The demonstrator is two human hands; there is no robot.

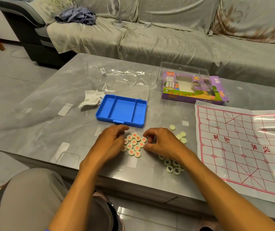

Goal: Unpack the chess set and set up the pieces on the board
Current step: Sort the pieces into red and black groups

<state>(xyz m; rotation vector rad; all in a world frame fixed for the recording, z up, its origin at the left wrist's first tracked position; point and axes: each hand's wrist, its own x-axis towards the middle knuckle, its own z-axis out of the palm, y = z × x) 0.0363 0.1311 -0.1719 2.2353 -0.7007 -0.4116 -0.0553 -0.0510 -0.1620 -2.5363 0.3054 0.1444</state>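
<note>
Pieces out beside the emptied blue tray, board bare: my left hand and right hand, fingers loosely curled, sort red pieces.

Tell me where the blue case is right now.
The blue case sits open mid-table, just beyond both hands, between the crumpled tissue and the purple box.

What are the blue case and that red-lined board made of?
The blue case looks like moulded plastic: smooth, evenly coloured, with crisp dividers. The board seems a thin plastic or coated-paper sheet, glossy, with fold creases and a curling edge; which one, I can't tell.
</note>
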